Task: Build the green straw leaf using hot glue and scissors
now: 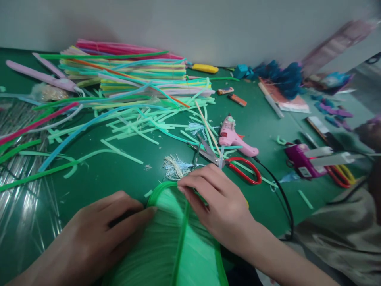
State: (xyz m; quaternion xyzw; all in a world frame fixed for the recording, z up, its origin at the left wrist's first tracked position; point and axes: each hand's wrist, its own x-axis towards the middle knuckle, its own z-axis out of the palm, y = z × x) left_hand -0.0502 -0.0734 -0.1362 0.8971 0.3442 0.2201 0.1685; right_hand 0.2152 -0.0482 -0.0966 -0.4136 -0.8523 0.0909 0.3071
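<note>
A large green leaf shape (pixel 169 234) with a fuzzy green rim and a raised midrib lies in front of me at the table's near edge. My left hand (pixel 110 230) grips its left edge, with the fingers curled over the rim. Near the top of the leaf, my right hand (pixel 223 202) pinches the rim between thumb and fingertips. Just beyond that hand lie scissors with red handles (pixel 245 171) and a pink glue gun (pixel 232 137). A tassel of pale threads (pixel 175 167) rests beside the leaf's top.
Bundled pipe cleaners (pixel 143 69) and many loose cut pieces cover the back left of the green table (pixel 119 178). A yellow cutter (pixel 205 68) and orange lighter (pixel 237 99) lie behind. At right, a person's sleeve (pixel 336 234) is near a purple glue gun (pixel 306 159). A black cord (pixel 279 186) trails down.
</note>
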